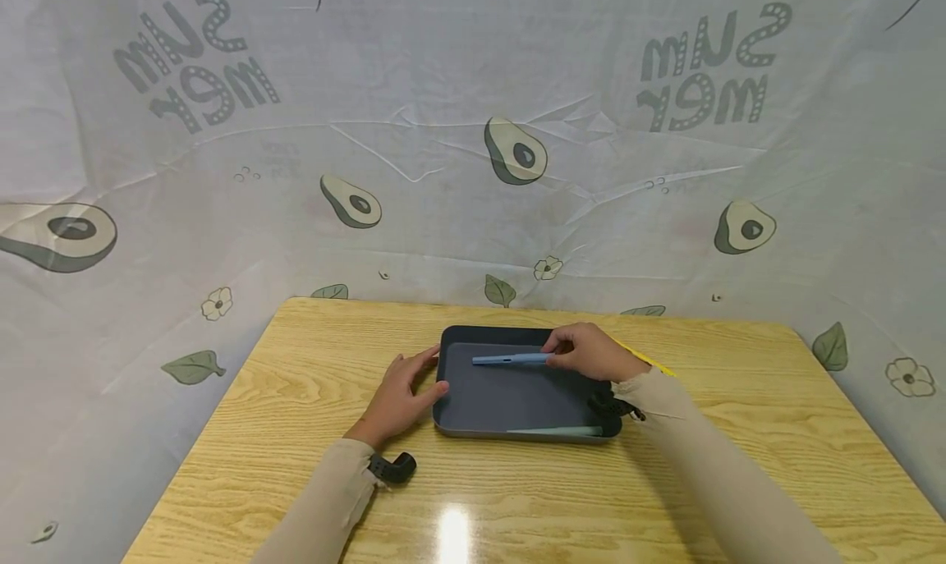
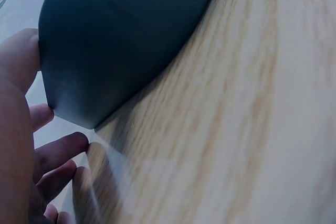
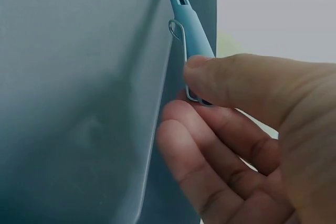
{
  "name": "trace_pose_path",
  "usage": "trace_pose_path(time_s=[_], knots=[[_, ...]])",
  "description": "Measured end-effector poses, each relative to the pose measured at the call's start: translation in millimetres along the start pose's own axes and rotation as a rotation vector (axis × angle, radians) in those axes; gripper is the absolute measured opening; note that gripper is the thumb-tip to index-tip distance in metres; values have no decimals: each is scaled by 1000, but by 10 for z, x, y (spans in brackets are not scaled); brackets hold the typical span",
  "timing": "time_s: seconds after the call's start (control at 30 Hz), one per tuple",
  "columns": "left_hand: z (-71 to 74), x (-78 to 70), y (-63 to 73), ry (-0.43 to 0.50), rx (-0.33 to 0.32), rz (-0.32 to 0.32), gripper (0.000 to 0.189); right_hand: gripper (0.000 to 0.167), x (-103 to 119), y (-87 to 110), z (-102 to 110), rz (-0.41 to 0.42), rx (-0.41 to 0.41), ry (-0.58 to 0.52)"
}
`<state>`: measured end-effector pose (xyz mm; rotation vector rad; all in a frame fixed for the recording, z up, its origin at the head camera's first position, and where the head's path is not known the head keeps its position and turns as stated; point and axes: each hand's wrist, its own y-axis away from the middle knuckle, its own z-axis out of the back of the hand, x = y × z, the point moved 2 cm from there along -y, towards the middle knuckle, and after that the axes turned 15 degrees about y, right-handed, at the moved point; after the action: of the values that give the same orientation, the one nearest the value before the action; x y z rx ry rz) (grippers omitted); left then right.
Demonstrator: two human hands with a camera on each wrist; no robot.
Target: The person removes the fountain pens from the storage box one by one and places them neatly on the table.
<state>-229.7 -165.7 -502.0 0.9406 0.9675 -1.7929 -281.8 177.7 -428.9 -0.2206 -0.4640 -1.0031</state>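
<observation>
A blue fountain pen (image 1: 510, 358) with a wire clip lies crosswise over the far half of a dark grey tray (image 1: 502, 400). My right hand (image 1: 587, 352) pinches its clip end between thumb and fingers, as the right wrist view shows from close by. The pen's other end points left, and its tip meets the tray in the right wrist view. At the tray's left side is my left hand (image 1: 399, 400), thumb and fingertips against the outer wall (image 2: 115, 40), the other fingers loosely bent.
A pale green pen-like stick (image 1: 557, 431) lies inside the tray along its near wall. Past my right wrist, a thin yellow stick (image 1: 646, 357) shows partly, the rest hidden. The tray stands on a wood-grain table (image 1: 296, 383), with a printed cloth (image 1: 443, 244) hanging behind.
</observation>
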Motion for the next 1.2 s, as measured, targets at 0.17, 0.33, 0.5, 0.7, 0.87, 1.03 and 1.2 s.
trace_pose_path(time_s=[0.17, 0.33, 0.5, 0.7, 0.87, 1.03, 1.2], knots=[[-1, 4, -1, -6, 1, 9, 69, 10, 14, 21, 18, 10, -42, 44], [0, -11, -4, -9, 7, 10, 69, 11, 25, 45, 34, 24, -59, 73], [2, -32, -3, -2, 15, 16, 69, 11, 34, 71, 58, 38, -81, 96], [0, -28, 3, 0, 16, 19, 69, 13, 40, 113, 85, 36, -126, 89], [-2, -37, 13, 6, 17, 29, 69, 13, 13, 171, 83, 17, -151, 67], [-8, -18, 18, 4, 12, 15, 70, 11, -17, 263, 113, 4, -198, 45], [-17, 16, 14, -6, 13, 7, 70, 10, -82, 387, 175, -35, -251, 28]])
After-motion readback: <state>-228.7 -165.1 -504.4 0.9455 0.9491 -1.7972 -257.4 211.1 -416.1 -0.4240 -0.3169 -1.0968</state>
